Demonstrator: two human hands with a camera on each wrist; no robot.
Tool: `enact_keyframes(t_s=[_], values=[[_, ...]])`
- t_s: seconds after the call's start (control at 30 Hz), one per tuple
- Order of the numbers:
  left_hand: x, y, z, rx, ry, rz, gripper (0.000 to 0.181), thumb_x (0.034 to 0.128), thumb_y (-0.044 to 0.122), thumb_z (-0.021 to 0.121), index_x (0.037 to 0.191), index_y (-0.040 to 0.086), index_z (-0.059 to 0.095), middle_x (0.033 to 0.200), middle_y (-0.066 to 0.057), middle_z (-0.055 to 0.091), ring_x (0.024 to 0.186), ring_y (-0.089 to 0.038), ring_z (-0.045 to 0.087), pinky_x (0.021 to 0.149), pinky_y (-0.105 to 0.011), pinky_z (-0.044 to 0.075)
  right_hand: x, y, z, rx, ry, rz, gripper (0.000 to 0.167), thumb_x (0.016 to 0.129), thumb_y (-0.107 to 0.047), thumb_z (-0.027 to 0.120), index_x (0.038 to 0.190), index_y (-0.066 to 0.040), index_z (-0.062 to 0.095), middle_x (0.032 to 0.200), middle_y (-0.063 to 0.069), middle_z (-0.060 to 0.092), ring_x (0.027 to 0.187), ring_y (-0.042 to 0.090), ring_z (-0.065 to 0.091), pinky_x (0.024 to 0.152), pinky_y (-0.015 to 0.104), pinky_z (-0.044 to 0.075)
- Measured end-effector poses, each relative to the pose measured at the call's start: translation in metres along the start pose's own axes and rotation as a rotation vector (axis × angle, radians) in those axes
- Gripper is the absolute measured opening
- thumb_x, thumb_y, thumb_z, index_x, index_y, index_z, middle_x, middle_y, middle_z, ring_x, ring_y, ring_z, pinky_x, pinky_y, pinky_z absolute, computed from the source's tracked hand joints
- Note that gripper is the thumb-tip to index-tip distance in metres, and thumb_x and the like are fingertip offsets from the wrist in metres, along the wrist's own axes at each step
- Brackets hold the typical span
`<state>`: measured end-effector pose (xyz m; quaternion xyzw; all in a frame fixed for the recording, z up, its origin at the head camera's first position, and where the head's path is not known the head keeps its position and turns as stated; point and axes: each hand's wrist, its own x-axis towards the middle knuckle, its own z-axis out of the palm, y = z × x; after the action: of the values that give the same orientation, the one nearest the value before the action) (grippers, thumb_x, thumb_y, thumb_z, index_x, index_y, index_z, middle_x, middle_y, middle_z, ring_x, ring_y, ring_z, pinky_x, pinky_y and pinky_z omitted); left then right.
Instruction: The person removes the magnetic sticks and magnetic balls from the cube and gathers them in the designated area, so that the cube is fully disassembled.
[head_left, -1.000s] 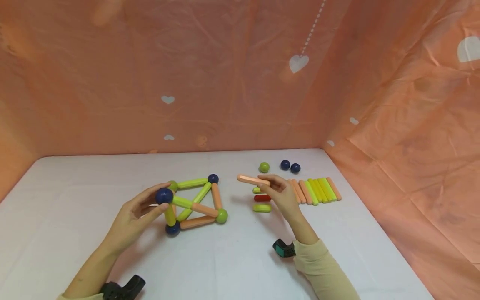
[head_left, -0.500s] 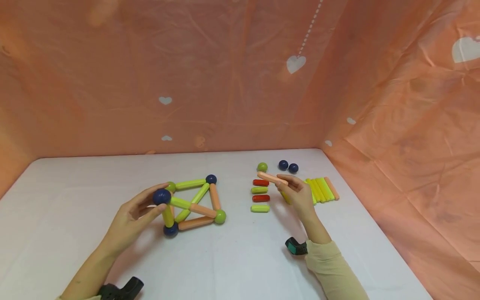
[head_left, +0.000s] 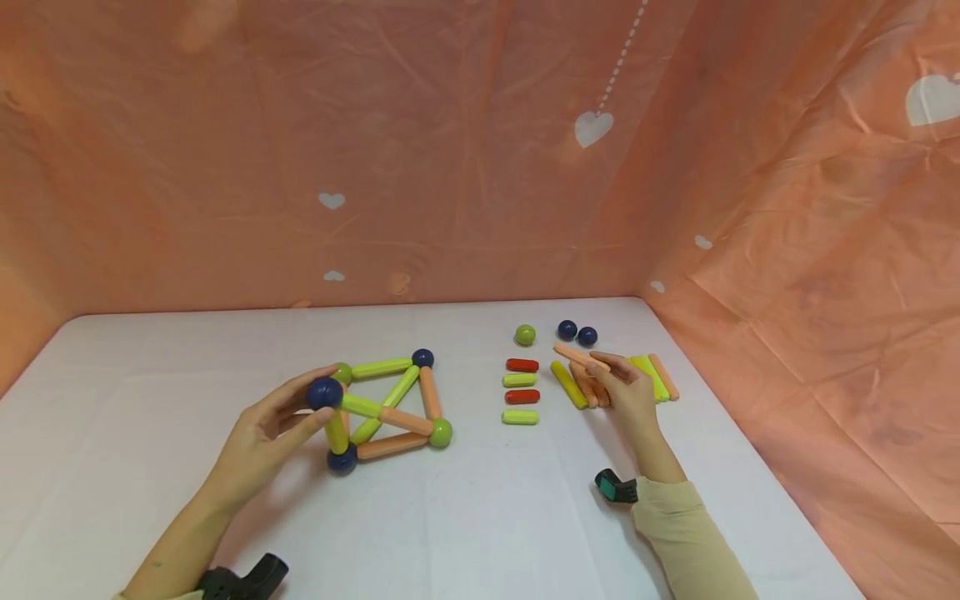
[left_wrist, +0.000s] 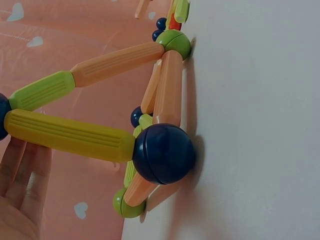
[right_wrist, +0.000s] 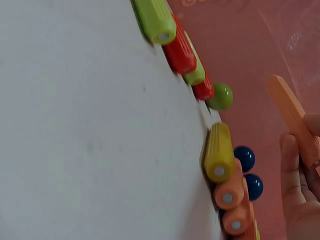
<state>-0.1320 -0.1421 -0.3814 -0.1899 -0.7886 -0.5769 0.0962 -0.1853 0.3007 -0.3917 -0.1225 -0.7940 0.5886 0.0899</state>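
Hanging behind the tabletop (head_left: 480, 517) and along its sides, a wrinkled orange-pink cloth (head_left: 465, 208) with pale hearts encloses the place. The tabletop is white, with rounded far corners, and soft shadows of the arms fall on it.

On its left part stands a frame (head_left: 405, 419) of sticks and balls. Four of its balls rest on the tabletop, while an upper blue ball (head_left: 324, 392) is raised above the near left corner. From this ball, a yellow stick (head_left: 337, 431) goes down to a lower blue ball (head_left: 342, 459), and a green piece joined with an orange one slopes down to a green ball at the right.

The left hand (head_left: 266, 429) grips the upper blue ball between thumb and fingers. The right hand (head_left: 630, 396) pinches an orange stick (head_left: 581, 357), which it holds in the air above a row of long sticks (head_left: 664, 377) at the right. The middle of this row is hidden by the hand. A black device (head_left: 243, 578) is worn on the left wrist, and a similar one on the right.

Left of the row lie four short sticks (head_left: 522, 397), red and green alternating. Beyond them is a loose green ball (head_left: 525, 335), and near it two small blue balls (head_left: 587, 337) sit side by side.
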Motion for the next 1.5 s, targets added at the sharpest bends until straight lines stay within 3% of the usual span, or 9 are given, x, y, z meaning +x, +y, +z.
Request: enact_keyframes(t_s=[0.1,0.3,0.53,0.8,1.07,1.2,1.37,1.5], values=[[0.0,0.0,0.0,-0.005,0.001,-0.006,0.043,0.0927,0.004,0.061,0.135,0.009,0.054,0.121,0.015,0.062,0.102,0.0,0.057,0.086,-0.01,0.047,0.004,0.004,-0.008,-0.004,0.014,0.015,0.049,0.092,-0.034,0.065,0.128,-0.002,0.058,0.103,-0.017,0.059,0.094,0.0,0.057,0.08,0.012,0.05],[0.0,0.0,0.002,-0.031,-0.002,0.008,0.043,0.092,0.001,0.061,0.135,0.006,0.053,0.121,0.021,0.061,0.104,0.0,0.057,0.087,-0.01,0.047,0.012,0.008,-0.024,0.05,0.12,0.043,0.044,0.091,-0.025,0.067,0.125,0.001,0.06,0.09,-0.016,0.064,0.083,-0.001,0.065,0.077,0.013,0.054],[-0.001,0.001,0.001,-0.026,0.004,0.017,0.044,0.0917,0.0,0.061,0.135,0.006,0.054,0.122,0.016,0.062,0.103,-0.001,0.057,0.086,-0.01,0.047,0.019,0.014,-0.04,0.23,0.24,0.079,0.033,0.088,-0.015,0.07,0.116,0.001,0.064,0.084,-0.016,0.065,0.073,0.001,0.067,0.073,0.014,0.055],[-0.001,0.001,0.0,-0.013,0.003,0.006,0.044,0.0924,0.002,0.061,0.135,0.004,0.053,0.122,0.017,0.061,0.103,-0.001,0.057,0.086,-0.01,0.047,0.023,0.022,-0.053,0.2,0.333,0.142,0.034,0.089,-0.022,0.069,0.117,-0.003,0.064,0.081,-0.014,0.065,0.071,0.001,0.064,0.07,0.011,0.054],[-0.004,0.001,-0.001,-0.018,-0.001,-0.002,0.044,0.0927,0.002,0.06,0.136,0.006,0.052,0.125,0.022,0.058,0.106,0.002,0.056,0.087,-0.01,0.047,0.027,0.022,-0.069,0.32,0.469,0.24,0.038,0.088,-0.018,0.068,0.123,-0.003,0.061,0.076,-0.016,0.06,0.067,-0.001,0.06,0.064,0.008,0.051],[-0.004,0.002,-0.001,-0.022,-0.003,-0.002,0.044,0.0927,0.002,0.06,0.136,0.007,0.053,0.125,0.021,0.059,0.105,0.001,0.056,0.087,-0.01,0.047,0.026,0.025,-0.076,0.327,0.536,0.261,0.042,0.087,-0.016,0.068,0.126,-0.002,0.06,0.071,-0.017,0.058,0.069,-0.002,0.058,0.062,0.008,0.05],[-0.003,0.002,0.0,-0.026,-0.006,0.001,0.044,0.0925,0.002,0.06,0.135,0.007,0.053,0.124,0.02,0.06,0.105,0.0,0.057,0.086,-0.011,0.047,0.026,0.032,-0.082,0.279,0.596,0.271,0.029,0.086,-0.016,0.069,0.113,-0.007,0.066,0.058,-0.018,0.055,0.064,-0.002,0.055,0.057,0.008,0.048],[-0.002,0.002,0.0,-0.019,-0.001,0.01,0.043,0.0923,0.002,0.06,0.135,0.005,0.053,0.122,0.017,0.062,0.103,-0.001,0.057,0.086,-0.011,0.048,0.029,0.035,-0.087,0.275,0.607,0.31,0.026,0.086,-0.016,0.07,0.11,-0.011,0.067,0.06,-0.018,0.054,0.062,-0.003,0.053,0.057,0.007,0.048]])
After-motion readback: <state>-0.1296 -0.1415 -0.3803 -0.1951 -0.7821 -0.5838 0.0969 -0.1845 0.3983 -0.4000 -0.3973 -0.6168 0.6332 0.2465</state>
